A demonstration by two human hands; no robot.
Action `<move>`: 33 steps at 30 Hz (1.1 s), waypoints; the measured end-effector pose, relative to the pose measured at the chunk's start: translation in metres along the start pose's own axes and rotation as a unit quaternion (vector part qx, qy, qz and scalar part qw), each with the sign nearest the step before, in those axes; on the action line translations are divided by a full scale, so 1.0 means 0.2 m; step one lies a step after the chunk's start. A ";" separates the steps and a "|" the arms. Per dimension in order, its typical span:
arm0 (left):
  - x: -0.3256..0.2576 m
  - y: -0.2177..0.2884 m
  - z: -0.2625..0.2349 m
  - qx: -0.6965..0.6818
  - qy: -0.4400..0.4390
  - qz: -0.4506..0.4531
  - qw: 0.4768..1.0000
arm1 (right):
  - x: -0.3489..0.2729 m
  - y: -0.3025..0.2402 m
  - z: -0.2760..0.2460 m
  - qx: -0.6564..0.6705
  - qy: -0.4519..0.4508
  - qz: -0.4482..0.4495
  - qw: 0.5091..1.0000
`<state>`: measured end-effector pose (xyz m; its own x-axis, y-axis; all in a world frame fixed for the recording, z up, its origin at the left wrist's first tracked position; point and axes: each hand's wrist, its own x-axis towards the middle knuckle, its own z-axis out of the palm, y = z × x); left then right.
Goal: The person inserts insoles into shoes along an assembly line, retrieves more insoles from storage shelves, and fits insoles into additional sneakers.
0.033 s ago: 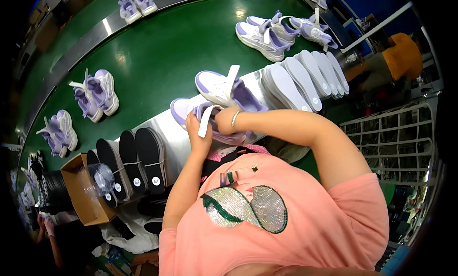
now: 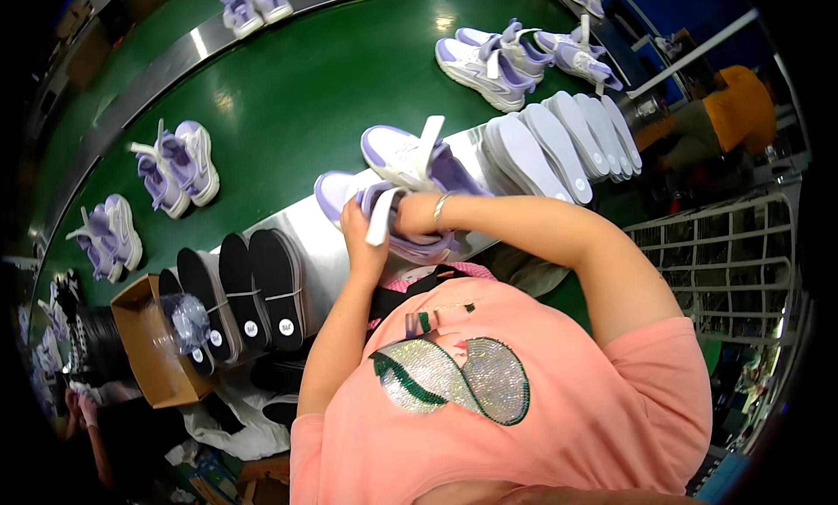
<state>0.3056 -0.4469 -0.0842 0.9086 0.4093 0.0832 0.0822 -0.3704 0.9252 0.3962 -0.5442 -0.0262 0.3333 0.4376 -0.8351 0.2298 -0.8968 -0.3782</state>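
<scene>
A white-and-lilac sneaker (image 2: 336, 195) lies tilted at the edge of the metal ledge, close to my body. My left hand (image 2: 362, 234) is closed round its near-left side, by the loose white strap (image 2: 381, 217). My right hand (image 2: 419, 215), with a bracelet at the wrist, reaches into the shoe's opening; its fingers are hidden inside, so what they hold cannot be seen. Just beyond lies a matching sneaker (image 2: 393, 156), its strap (image 2: 430, 138) standing up and neither hand on it.
Grey-white insoles (image 2: 524, 151) are stacked to the right on the ledge (image 2: 301, 217). Black insoles (image 2: 277, 282) in banded stacks and a cardboard box (image 2: 144, 330) with clear plastic stand left. More sneaker pairs (image 2: 179, 169) sit on the green belt (image 2: 305, 86). A wire rack (image 2: 711, 256) is at right.
My right wrist has shifted slightly to the right and away from me, with the hand still in the shoe. My left hand keeps its hold. The whole view has moved a little.
</scene>
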 end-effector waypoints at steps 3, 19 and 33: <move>0.03 0.02 0.00 -0.008 -0.002 0.034 0.999 | -0.05 0.17 -0.04 0.335 -0.075 0.020 0.939; 0.01 0.01 0.02 0.025 0.012 0.029 0.999 | -0.31 -0.02 0.04 -0.371 0.178 -0.097 0.906; 0.02 0.00 0.00 0.015 -0.005 0.025 1.000 | -0.07 0.01 0.12 -0.344 0.158 -0.188 0.906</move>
<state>0.3092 -0.4463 -0.0834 0.9160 0.3811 0.1255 0.0483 -0.4152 0.9084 0.3700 -0.5530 -0.0245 0.3327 0.7987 -0.5014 0.8616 -0.4736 -0.1828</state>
